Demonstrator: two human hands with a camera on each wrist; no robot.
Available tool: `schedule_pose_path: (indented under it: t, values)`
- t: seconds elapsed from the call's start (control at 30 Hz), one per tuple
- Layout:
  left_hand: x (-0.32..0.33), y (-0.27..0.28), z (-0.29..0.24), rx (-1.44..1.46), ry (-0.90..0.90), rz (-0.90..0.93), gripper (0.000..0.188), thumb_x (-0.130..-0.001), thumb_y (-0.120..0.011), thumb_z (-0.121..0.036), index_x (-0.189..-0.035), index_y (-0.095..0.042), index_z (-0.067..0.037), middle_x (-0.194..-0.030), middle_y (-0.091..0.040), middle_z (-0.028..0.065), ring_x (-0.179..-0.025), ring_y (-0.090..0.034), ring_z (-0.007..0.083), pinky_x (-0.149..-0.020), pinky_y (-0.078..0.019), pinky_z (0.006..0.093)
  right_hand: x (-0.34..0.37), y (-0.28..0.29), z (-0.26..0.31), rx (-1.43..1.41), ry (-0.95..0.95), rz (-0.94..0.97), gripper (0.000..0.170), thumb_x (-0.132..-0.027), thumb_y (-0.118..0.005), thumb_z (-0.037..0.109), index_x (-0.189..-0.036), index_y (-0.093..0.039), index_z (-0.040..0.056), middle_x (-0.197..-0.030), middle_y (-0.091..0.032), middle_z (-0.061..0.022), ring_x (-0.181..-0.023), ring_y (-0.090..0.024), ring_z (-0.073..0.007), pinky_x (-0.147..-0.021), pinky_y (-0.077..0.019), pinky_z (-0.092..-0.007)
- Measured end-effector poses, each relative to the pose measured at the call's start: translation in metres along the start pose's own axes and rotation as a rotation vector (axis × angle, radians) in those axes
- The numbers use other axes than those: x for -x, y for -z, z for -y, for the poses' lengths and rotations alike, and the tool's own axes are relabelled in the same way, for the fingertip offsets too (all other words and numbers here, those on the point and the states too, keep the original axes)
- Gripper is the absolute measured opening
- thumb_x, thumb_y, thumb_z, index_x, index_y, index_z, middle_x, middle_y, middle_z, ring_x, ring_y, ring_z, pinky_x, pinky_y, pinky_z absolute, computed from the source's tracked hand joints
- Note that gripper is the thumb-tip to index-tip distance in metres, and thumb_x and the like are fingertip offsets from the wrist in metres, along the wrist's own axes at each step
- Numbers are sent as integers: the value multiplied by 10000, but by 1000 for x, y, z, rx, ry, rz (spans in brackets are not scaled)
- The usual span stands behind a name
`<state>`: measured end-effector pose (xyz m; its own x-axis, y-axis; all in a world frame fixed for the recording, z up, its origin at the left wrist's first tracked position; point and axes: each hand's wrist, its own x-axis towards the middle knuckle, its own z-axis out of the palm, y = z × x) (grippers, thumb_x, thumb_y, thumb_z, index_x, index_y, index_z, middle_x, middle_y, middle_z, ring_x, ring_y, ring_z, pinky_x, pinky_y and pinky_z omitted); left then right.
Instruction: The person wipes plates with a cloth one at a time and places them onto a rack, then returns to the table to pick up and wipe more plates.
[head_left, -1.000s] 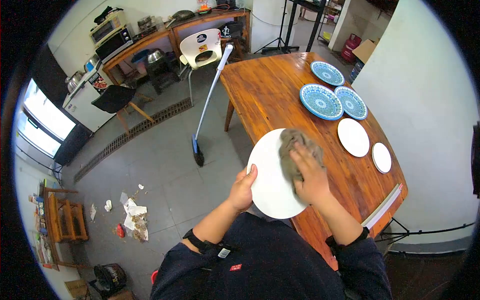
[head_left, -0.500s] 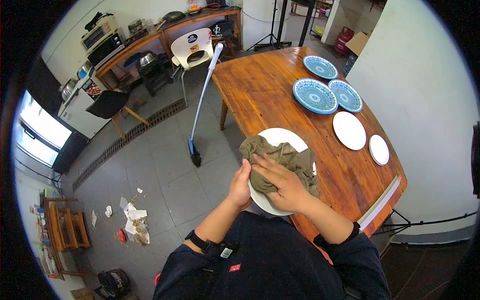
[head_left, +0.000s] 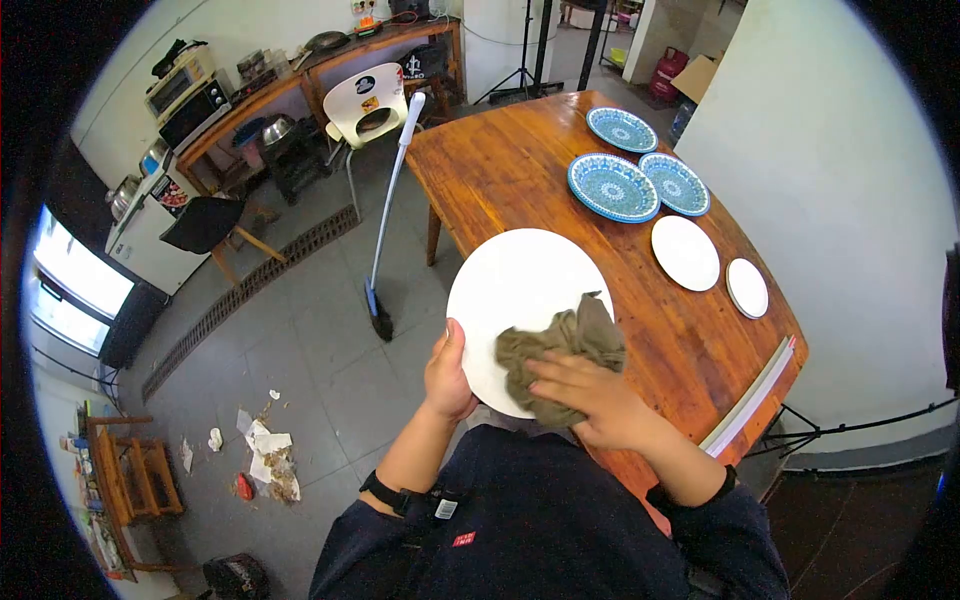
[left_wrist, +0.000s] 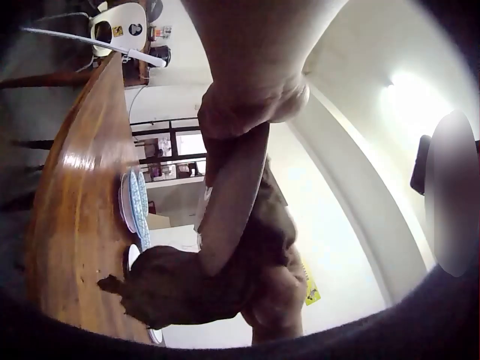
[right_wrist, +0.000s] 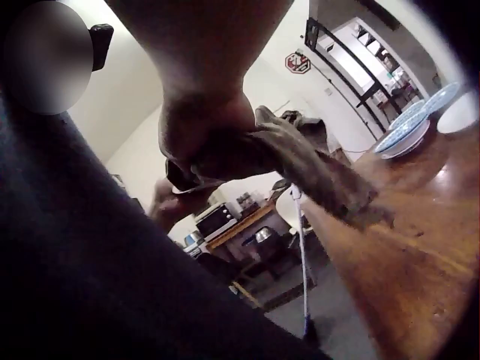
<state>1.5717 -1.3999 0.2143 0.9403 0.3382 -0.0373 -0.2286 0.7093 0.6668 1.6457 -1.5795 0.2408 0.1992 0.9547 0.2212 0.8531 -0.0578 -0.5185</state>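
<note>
A round white plate [head_left: 520, 275] is held up in front of the body, its broad face towards the head camera. My left hand [head_left: 450, 380] grips its left rim, with the thumb on the face and the other fingers hidden behind. An olive-brown cloth [head_left: 585, 335] lies bunched over the plate's lower right part. My right hand [head_left: 590, 400] presses the cloth against the plate, its fingers fairly straight; the thumb is hidden in the head view. In the left wrist view the plate [left_wrist: 236, 199] shows nearly edge-on, and the cloth [left_wrist: 180, 289] hangs past its edge.
On the wooden table [head_left: 500, 150] lie several blue patterned plates [head_left: 612, 187], a white plate [head_left: 685, 253] and a smaller white dish [head_left: 747, 288]. A long white strip [head_left: 750, 395] lies at its near right edge. A broom [head_left: 390, 215] stands left of the table; litter [head_left: 270, 455] is on the floor.
My right hand and the cloth have swept across the plate leftwards, then back to its lower right, baring the upper face. The left hand still grips the left rim.
</note>
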Motion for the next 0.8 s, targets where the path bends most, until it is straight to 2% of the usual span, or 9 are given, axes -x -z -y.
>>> schedule_pose_path:
  t: [0.13, 0.17, 0.27, 0.33, 0.4, 0.53, 0.57, 0.7, 0.8]
  values:
    - [4, 5, 1, -166, 92, -25, 486, -865, -329, -356, -1147, -352, 38, -1100, -467, 139, -979, -480, 217, -845, -371, 312, 13, 12, -29, 227, -215, -137, 570, -538, -511, -21, -1095, -448, 77, -1227, -368, -107, -1141, -327, -297, -926, -300, -390]
    - [4, 5, 8, -151, 75, -31, 479, -859, -360, -346, -1150, -354, 35, -1096, -473, 134, -977, -479, 205, -845, -364, 298, 11, 12, -37, 236, -236, -192, 570, -540, -506, -25, -1097, -446, 76, -1226, -370, -109, -1144, -324, -299, -931, -293, -392]
    - [5, -3, 16, -226, 113, -67, 501, -853, -339, -369, -1172, -313, 17, -1110, -456, 170, -997, -477, 269, -837, -390, 370, -1, 18, -55, 234, -292, -352, 573, -543, -490, -36, -1104, -440, 75, -1222, -374, -113, -1152, -311, -303, -947, -269, -397]
    - [4, -1, 20, -200, 94, -18, 473, -855, -355, -350, -1153, -345, 18, -1096, -469, 152, -979, -484, 243, -837, -384, 350, -12, 17, -54, 171, -325, -439, 581, -544, -477, -46, -1110, -435, 75, -1220, -376, -116, -1160, -298, -305, -957, -253, -400]
    - [4, -4, 20, -192, 72, -19, 453, -860, -361, -339, -1133, -378, 22, -1077, -487, 124, -967, -485, 197, -839, -372, 308, -23, 12, -47, 148, -229, -370, 594, -542, -457, -45, -1120, -431, 86, -1230, -368, -106, -1179, -257, -320, -971, -237, -394]
    - [-8, -5, 3, -57, 127, -38, 449, -864, -332, -354, -1108, -396, 18, -1046, -497, 141, -940, -506, 225, -816, -402, 328, -25, -6, -15, -55, 18, -45, 632, -547, -487, 12, -1163, -392, 117, -1275, -305, -90, -1185, -239, -332, -975, -232, -405]
    - [-9, -4, -1, -34, 125, -41, 448, -865, -332, -352, -1104, -398, 22, -1039, -500, 143, -931, -511, 225, -810, -406, 326, -22, -4, -7, -65, 39, -1, 663, -561, -537, 60, -1192, -353, 148, -1280, -286, -102, -1179, -240, -351, -954, -261, -419]
    - [-11, -8, -9, 1, 161, -76, 445, -865, -332, -350, -1076, -410, 34, -1022, -509, 146, -908, -522, 225, -799, -412, 327, -12, -2, 13, 245, -147, 69, 748, -541, -624, 131, -1216, -304, 180, -1246, -300, -149, -1131, -296, -374, -883, -333, -424]
    - [-21, -6, -4, -131, 151, -125, 444, -866, -323, -355, -1061, -414, 34, -1009, -515, 152, -913, -519, 232, -813, -405, 332, -8, -23, -3, 263, -177, -23, 740, -539, -620, 95, -1208, -315, 181, -1223, -329, -141, -1096, -341, -357, -851, -362, -407]
